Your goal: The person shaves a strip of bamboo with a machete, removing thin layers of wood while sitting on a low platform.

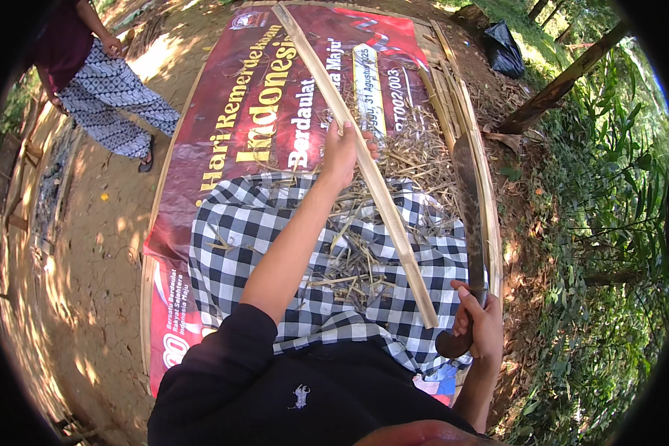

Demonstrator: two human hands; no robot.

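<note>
Clamped around a long bamboo strip (364,160) is the left hand (343,152), its grip closed on the strip about midway along its length, with the arm stretched forward from a dark sleeve (215,357). From that grip the strip is seen to run up and to the left toward the far end of the red banner (253,97), and down and to the right until its near end stops just beside the right hand. Farther left, at the upper edge of the view, another person (100,82) in patterned trousers is seen standing on the bare earth (89,245), well apart from the work. Under the outstretched arm a black-and-white checked cloth (238,245) is spread over the lap, and dry bamboo shavings (364,253) are scattered on it and on the banner beyond. To the right of the strip, a bundle of split bamboo slats (450,97) is laid along the banner's edge. Lower right, the right hand (479,323) is closed around the dark handle of a large curved knife (468,201), whose blade is pointed up and away, roughly parallel to the strip and close beside it without touching it. Past the knife, leaf litter, a slanting tree trunk (565,82) and green undergrowth (617,223) are seen. A black bag (504,48) lies on the ground near the top.
</note>
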